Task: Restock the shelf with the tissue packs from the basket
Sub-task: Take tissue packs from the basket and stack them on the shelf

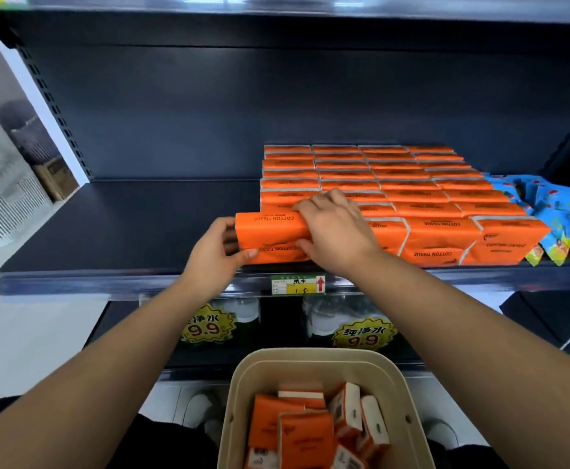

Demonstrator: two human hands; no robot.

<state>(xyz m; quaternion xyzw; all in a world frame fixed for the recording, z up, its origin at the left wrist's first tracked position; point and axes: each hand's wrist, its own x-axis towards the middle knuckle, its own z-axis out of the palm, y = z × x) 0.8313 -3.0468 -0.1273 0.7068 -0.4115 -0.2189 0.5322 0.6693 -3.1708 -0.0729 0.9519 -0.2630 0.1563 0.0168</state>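
An orange tissue pack (pixel 271 236) marked COTTON TISSUE stands at the front of the dark shelf (pixel 114 228), at the left end of the front row. My left hand (pixel 214 253) grips its left end, thumb under the front face. My right hand (pixel 332 230) grips its right end from above, fingers curled over the top. Behind and to the right, several rows of the same orange packs (pixel 412 194) fill the shelf. Below, a beige basket (pixel 314 367) holds several more orange packs (pixel 305 431).
Blue snack packets (pixel 560 214) lie right of the orange rows. A price tag (pixel 298 285) hangs on the shelf's front edge. Bottled water with yellow 9.9 labels (pixel 363 335) stands on the lower shelf. A white slotted appliance (pixel 2 191) stands left of the shelf unit.
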